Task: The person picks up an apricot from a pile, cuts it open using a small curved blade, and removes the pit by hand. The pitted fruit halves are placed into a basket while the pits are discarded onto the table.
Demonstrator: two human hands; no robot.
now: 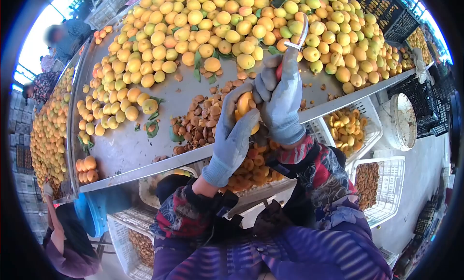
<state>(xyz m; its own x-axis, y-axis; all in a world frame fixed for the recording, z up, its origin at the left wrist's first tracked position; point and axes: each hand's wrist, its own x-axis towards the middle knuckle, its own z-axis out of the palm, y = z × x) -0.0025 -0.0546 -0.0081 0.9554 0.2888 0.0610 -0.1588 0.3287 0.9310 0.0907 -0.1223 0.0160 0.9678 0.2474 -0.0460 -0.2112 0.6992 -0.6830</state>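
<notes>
My left hand [231, 137], in a grey glove, is closed around an orange apricot [245, 105] above the table's front edge. Close beside it, my gloved right hand [284, 94] grips a small curved knife [303, 31]. The blade points up and away from me, and a bit of red handle shows between the fingers. The right fingertips are right at the apricot. Behind my left hand lies a heap of brown apricot pits [203, 115]. Under my hands, split apricot halves [256, 169] fill a container at the table edge.
A big pile of whole apricots [193, 33] covers the back of the metal table [116, 157]. To the right stand a crate of apricot halves [347, 128], a white bucket [402, 120] and a crate of pits [394, 183]. At left are a blue bin [89, 212] and other people [70, 38].
</notes>
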